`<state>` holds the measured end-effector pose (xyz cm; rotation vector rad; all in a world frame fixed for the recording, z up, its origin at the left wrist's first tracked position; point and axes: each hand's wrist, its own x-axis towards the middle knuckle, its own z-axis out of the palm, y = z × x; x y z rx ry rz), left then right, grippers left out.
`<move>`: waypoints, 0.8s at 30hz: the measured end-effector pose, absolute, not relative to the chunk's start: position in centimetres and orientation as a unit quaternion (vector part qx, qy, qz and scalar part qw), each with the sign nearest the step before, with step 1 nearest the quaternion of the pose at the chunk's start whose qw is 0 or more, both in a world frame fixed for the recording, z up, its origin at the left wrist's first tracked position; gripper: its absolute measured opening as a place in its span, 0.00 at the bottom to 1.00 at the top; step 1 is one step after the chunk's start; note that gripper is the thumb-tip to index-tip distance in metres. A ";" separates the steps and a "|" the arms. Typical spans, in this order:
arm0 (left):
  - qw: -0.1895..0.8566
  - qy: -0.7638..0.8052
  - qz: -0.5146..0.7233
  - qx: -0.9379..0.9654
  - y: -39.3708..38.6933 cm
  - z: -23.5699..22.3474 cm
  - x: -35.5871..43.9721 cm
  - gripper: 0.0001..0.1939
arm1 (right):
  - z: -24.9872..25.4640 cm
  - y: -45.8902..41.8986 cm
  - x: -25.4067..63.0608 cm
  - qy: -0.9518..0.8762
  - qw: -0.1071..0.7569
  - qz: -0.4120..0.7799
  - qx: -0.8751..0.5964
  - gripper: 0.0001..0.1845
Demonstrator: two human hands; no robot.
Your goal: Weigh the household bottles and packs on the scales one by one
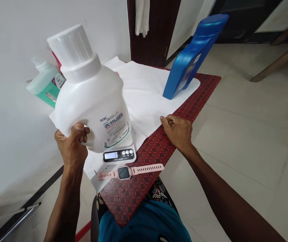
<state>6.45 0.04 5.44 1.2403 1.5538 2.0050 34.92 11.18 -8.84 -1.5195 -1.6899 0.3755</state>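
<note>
Above the bench's near edge, the white jug [93, 97] is gripped by its handle in the left hand [72, 144], over the scale [119, 155]; tilted, it could slip. The right hand [177, 131] rests loosely curled, empty.

White jug [93, 101] w/ blue-green label; blue bottle [191, 57]; mint-green bottle [45, 84]; pink watch [130, 172]; red diamond-pattern mat [159, 148]; white sheet [149, 97]; white scale [120, 155].

Home room: tiled floor [247, 134], wooden door [156, 30], patterned tablecloth [159, 148].
</note>
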 end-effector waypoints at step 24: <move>0.134 0.533 0.679 0.486 -2.2 5.2 3.1 0.33 | -5.9 -4.9 30.0 -0.870 0.348 0.153 -0.314 0.15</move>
